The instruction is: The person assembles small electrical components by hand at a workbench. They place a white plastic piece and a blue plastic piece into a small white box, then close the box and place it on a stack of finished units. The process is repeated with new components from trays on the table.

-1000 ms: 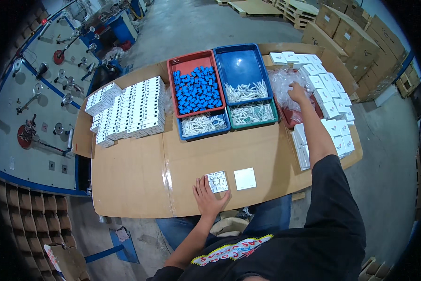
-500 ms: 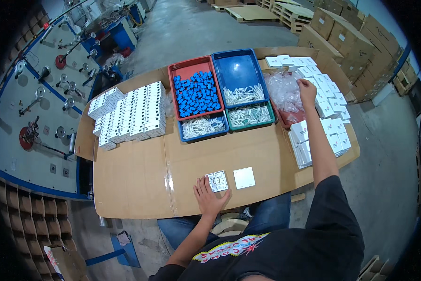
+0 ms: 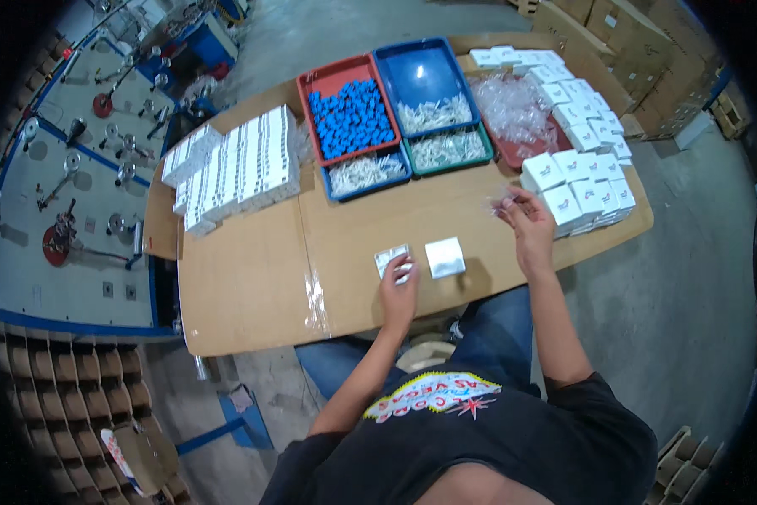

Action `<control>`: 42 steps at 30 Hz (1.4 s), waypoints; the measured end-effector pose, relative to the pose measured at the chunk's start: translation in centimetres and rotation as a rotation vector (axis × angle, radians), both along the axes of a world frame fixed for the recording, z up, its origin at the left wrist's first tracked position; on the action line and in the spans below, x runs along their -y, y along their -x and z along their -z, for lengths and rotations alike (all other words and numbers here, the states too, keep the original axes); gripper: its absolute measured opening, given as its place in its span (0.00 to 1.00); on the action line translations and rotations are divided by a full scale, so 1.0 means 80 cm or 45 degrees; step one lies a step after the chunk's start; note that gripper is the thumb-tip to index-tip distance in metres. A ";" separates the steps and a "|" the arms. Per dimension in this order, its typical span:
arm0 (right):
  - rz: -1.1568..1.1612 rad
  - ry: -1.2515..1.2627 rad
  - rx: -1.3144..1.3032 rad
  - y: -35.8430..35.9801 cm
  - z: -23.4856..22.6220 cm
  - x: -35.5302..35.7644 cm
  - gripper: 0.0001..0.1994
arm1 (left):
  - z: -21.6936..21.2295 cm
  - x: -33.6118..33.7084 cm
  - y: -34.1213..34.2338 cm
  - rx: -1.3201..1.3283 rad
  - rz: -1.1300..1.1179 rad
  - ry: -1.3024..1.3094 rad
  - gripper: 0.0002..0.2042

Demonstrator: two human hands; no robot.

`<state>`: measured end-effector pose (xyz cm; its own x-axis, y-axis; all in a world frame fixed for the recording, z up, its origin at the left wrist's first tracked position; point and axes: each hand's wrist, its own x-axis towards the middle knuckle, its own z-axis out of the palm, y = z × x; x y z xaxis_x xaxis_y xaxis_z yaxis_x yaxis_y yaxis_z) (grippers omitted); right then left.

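My left hand point(image 3: 399, 290) is at a small white square box point(image 3: 388, 257) on the cardboard-covered table, its fingers curled over the box's right side and hiding part of it. Just to the right lies a flat white square lid point(image 3: 444, 257), apart from the hand. My right hand point(image 3: 532, 231) pinches a small clear plastic bag point(image 3: 498, 204) above the table, in front of the right-hand stack of white boxes point(image 3: 582, 192). More clear plastic bags point(image 3: 513, 105) lie heaped in a red tray point(image 3: 559, 139) beyond that hand.
Blue clips or connectors point(image 3: 351, 118) fill a red tray point(image 3: 332, 77). Beside it are a blue tray point(image 3: 416, 71), a green tray point(image 3: 485, 145) and another blue tray point(image 3: 332, 192), holding small white parts. White boxes point(image 3: 244, 164) stand stacked at left. Cartons point(image 3: 627, 46) stand beyond the table.
My right hand has come back from the heap of bags toward me, carrying a clear bag. My left hand's fingers have curled over the small box. The view has tilted downward.
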<state>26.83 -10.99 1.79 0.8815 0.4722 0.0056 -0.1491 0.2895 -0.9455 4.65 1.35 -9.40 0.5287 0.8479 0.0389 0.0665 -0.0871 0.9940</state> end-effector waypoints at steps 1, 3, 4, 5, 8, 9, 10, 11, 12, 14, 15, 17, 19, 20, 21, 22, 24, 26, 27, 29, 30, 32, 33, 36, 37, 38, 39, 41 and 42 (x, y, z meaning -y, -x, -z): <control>-0.036 -0.008 -0.062 0.023 0.007 0.003 0.09 | -0.020 0.009 -0.014 -0.027 0.102 0.043 0.18; -0.114 -0.038 -0.197 0.069 0.024 0.005 0.09 | -0.071 0.030 -0.034 0.180 0.170 0.268 0.14; -0.138 -0.047 -0.255 0.086 0.030 0.004 0.09 | -0.074 0.032 -0.037 0.187 0.162 0.271 0.12; -0.157 -0.062 -0.312 0.101 0.036 0.003 0.08 | -0.075 0.033 -0.040 0.194 0.159 0.269 0.10; -0.195 -0.061 -0.394 0.124 0.030 -0.002 0.06 | -0.069 0.028 -0.037 0.250 0.053 0.313 0.08; -0.220 -0.052 -0.403 0.120 0.031 -0.002 0.06 | -0.066 0.024 -0.030 0.252 0.022 0.328 0.07; -0.242 -0.048 -0.409 0.116 0.033 -0.003 0.06 | -0.066 0.019 -0.025 0.256 -0.005 0.340 0.07; -0.278 -0.047 -0.416 0.110 0.038 -0.002 0.05 | -0.066 0.016 -0.021 0.284 -0.041 0.340 0.08; -0.294 -0.042 -0.435 0.104 0.042 0.000 0.05 | -0.066 0.013 -0.017 0.312 -0.077 0.340 0.08; -0.324 -0.036 -0.460 0.095 0.045 0.000 0.05 | -0.072 0.007 -0.013 0.379 -0.145 0.335 0.09; -0.329 -0.036 -0.414 0.095 0.044 -0.001 0.05 | -0.075 0.005 -0.009 0.253 -0.101 0.301 0.10; -0.357 0.028 -0.355 0.098 0.039 -0.007 0.06 | -0.078 0.007 -0.009 0.225 0.037 0.277 0.10; -0.390 0.078 -0.303 0.105 0.039 -0.013 0.06 | -0.083 0.012 -0.011 0.205 0.126 0.304 0.11; -0.408 0.096 -0.281 0.110 0.040 -0.015 0.06 | -0.081 0.013 -0.011 0.203 0.108 0.318 0.10; -0.425 0.113 -0.260 0.114 0.041 -0.017 0.06 | -0.078 0.014 -0.012 0.200 0.091 0.332 0.10; -0.429 0.097 -0.297 0.117 0.040 -0.019 0.06 | -0.075 0.014 -0.013 0.200 0.077 0.346 0.10; -0.436 0.064 -0.371 0.121 0.037 -0.020 0.06 | -0.071 0.011 -0.012 0.290 -0.027 0.323 0.09; -0.464 0.035 -0.421 0.124 0.037 -0.019 0.06 | -0.072 0.011 -0.012 0.336 -0.088 0.299 0.09; -0.479 0.020 -0.447 0.124 0.037 -0.019 0.06 | -0.074 0.012 -0.012 0.338 -0.098 0.290 0.09; -0.498 0.067 -0.415 0.122 0.038 -0.018 0.07 | -0.078 0.013 -0.009 0.292 -0.101 0.250 0.09; -0.508 0.091 -0.398 0.121 0.039 -0.018 0.08 | -0.080 0.013 -0.007 0.245 -0.093 0.221 0.09; -0.548 0.177 -0.356 0.119 0.031 -0.019 0.09 | -0.081 0.010 -0.002 0.172 -0.081 0.177 0.10; -0.567 0.220 -0.335 0.117 0.028 -0.019 0.09 | -0.080 0.008 0.000 0.146 -0.074 0.161 0.10; -0.591 0.268 -0.290 0.111 0.040 -0.020 0.09 | -0.077 0.003 0.004 0.143 -0.057 0.194 0.10; -0.592 0.278 -0.279 0.112 0.041 -0.021 0.09 | -0.074 0.000 0.005 0.155 -0.055 0.218 0.10; -0.593 0.289 -0.269 0.113 0.041 -0.022 0.08 | -0.070 -0.003 0.006 0.170 -0.066 0.248 0.10; -0.594 0.299 -0.258 0.113 0.041 -0.023 0.08 | -0.066 -0.006 0.007 0.186 -0.077 0.278 0.10; -0.606 0.284 -0.244 0.115 0.044 -0.024 0.08 | -0.069 -0.006 0.006 0.227 -0.175 0.256 0.09; -0.613 0.277 -0.237 0.115 0.045 -0.024 0.08 | -0.072 -0.004 0.005 0.254 -0.262 0.205 0.09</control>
<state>17.62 -9.06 -1.84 0.5430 0.7945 -0.2718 -0.3863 -0.0510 -0.9210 4.25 1.66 -3.64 0.3408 0.9400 -0.0190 -0.1310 0.0675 0.9891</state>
